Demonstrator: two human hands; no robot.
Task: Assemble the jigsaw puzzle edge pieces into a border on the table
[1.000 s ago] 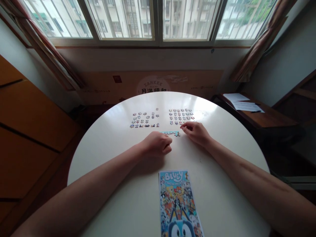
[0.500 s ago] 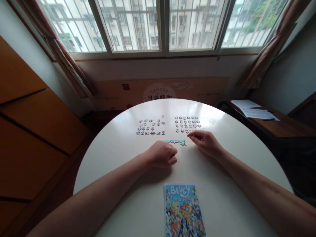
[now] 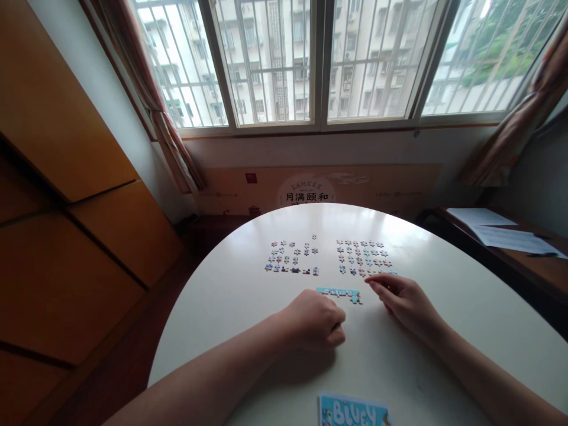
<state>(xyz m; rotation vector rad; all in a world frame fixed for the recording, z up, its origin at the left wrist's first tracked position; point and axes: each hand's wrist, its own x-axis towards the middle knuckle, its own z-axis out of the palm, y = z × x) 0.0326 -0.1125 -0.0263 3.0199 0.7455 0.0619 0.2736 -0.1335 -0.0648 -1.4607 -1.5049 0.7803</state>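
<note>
Curled into a fist, my left hand [image 3: 317, 319] rests on the white table [image 3: 213, 331], just in front of a partly joined strip of jigsaw puzzle [image 3: 339, 293]. Its palm is hidden. My right hand [image 3: 403, 299] lies right of the strip with thumb and forefinger pinched together. Those fingertips are at the front row of the right group of loose puzzle pieces [image 3: 366, 252]. Whether a piece is between them is too small to tell. Another group of loose pieces [image 3: 295, 260] is spread in rough rows on the left, beyond my left hand.
A blue picture sheet [image 3: 355, 408] marked "BLUEY" lies at the near edge of view, partly cut off. Papers [image 3: 510, 236] and a dark pen [image 3: 541, 255] are on a brown side table at right. Wooden cabinets [image 3: 106, 284] stand left, and a barred window is ahead.
The head view has tilted up and turned left, so everything sits lower and further right, and less of the picture sheet shows. Both hands keep nearly the same pose over the table.
</note>
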